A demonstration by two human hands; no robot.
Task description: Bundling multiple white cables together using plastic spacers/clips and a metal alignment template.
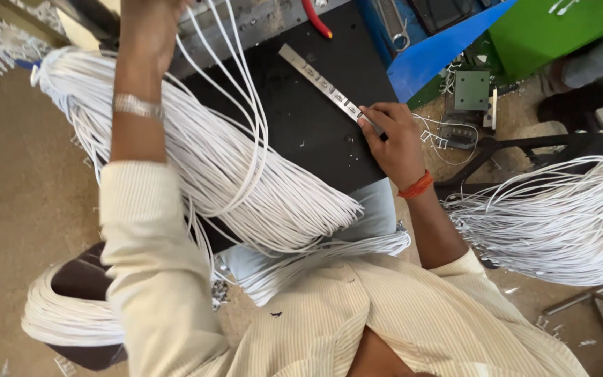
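Two hands: right hand (393, 136) on metal strip (326, 87), left hand (149, 31) among white wires (232, 174).

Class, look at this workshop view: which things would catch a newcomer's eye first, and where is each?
A thick bundle of white cords drapes across the lap at centre, some strands running up to the raised left hand. The right hand presses on a metal strip lying on a black board. Another white cord bundle spreads at right.
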